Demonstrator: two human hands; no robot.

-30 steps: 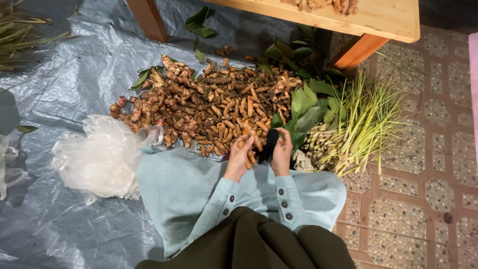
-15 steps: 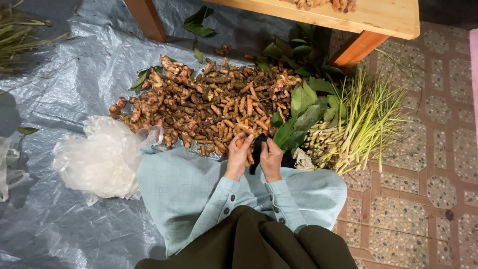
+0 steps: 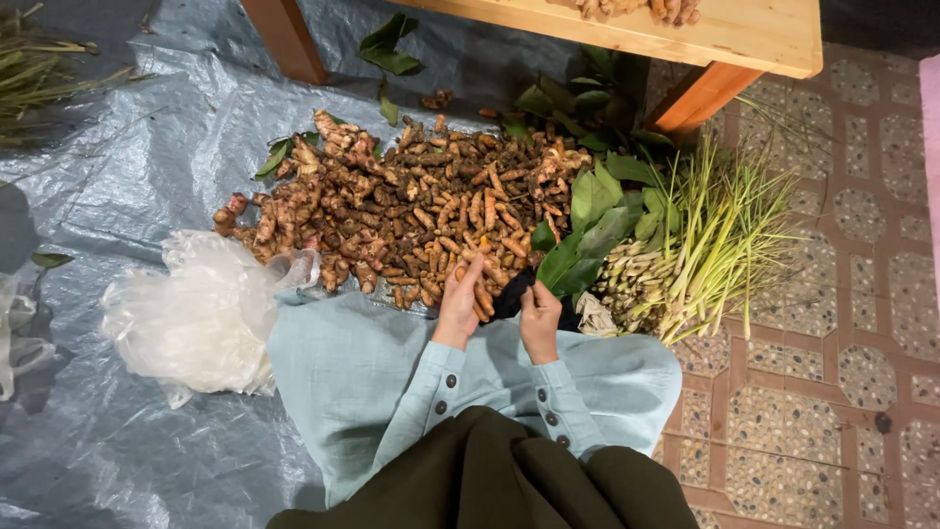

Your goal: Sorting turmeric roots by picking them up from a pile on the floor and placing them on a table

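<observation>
A big grey sheet [image 3: 127, 147] is lying over the floor, and almost everything is sitting on it. The landmark here is the pile of roots [image 3: 401, 211], a wide brown and orange heap lying in the middle of the sheet.

Behind the pile, a wooden table [image 3: 754, 34] is standing, with one leg [image 3: 284, 39] coming down behind the pile's left end and another leg [image 3: 700, 98] behind its right end. A few more roots are lying on the table top.

Right of the pile, a bunch of green stalks [image 3: 705, 245] is lying partly on the tiled floor [image 3: 842, 372]. Between the stalks and the pile, big green leaves [image 3: 587, 235] are resting, touching the pile's right edge.

Left of the pile and a bit nearer the person, a crumpled clear bag [image 3: 196, 313] is sitting, touching the pile's near left corner.

In front of the pile, the person is sitting in light blue cloth [image 3: 362, 362], which is reaching right up to the pile's near edge.

The left hand [image 3: 460, 304] is lying on the pile's near edge, fingers touching the roots there. Whether it is grasping one cannot be told.

The right hand [image 3: 540, 318] is just right of it, curled and clenched on a dark thing [image 3: 511, 294] beside the pile's near edge.
</observation>
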